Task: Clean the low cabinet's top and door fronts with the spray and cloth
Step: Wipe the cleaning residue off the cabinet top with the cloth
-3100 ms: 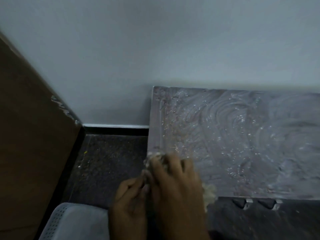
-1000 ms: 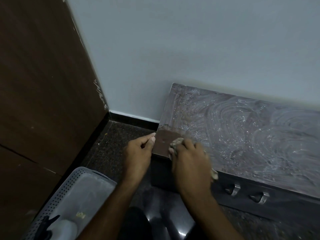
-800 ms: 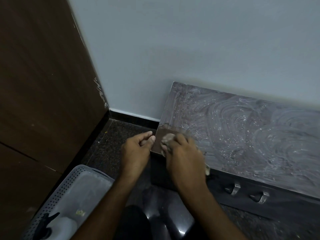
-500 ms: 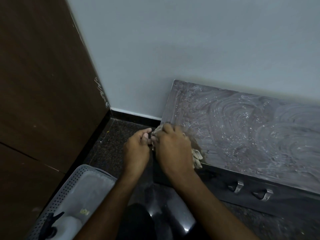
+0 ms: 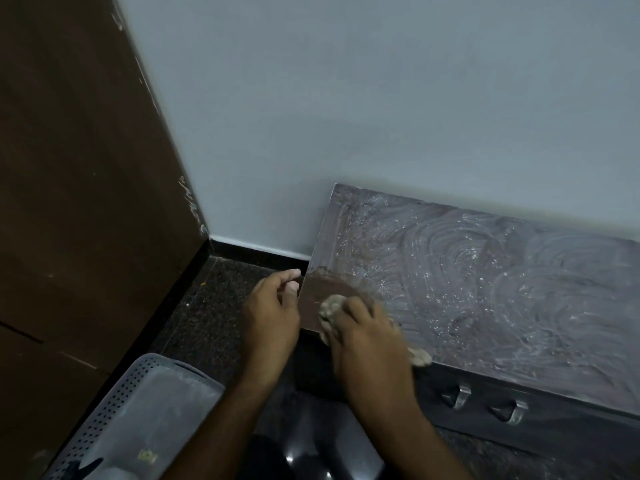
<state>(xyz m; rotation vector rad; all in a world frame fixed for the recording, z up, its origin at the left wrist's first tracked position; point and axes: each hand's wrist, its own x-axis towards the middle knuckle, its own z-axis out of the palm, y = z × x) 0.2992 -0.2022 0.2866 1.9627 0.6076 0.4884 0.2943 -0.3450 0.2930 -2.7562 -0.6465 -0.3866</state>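
Note:
The low cabinet's top is dark wood covered in swirls of whitish foam, with a wiped brown patch at its front left corner. My right hand presses a crumpled beige cloth onto that corner; a bit of cloth sticks out by the front edge. My left hand hangs just off the cabinet's left side with loosely curled fingers, holding nothing. Two metal handles show on the dark door fronts below. The spray bottle lies in the basket at the bottom left, mostly cut off.
A perforated grey plastic basket stands on the dark speckled floor at my lower left. A brown wooden door fills the left side. A pale wall rises behind the cabinet.
My right hand and the cloth slid back to the right from the cabinet's left edge, widening the wiped brown patch. My left hand stayed beside the cabinet's left side.

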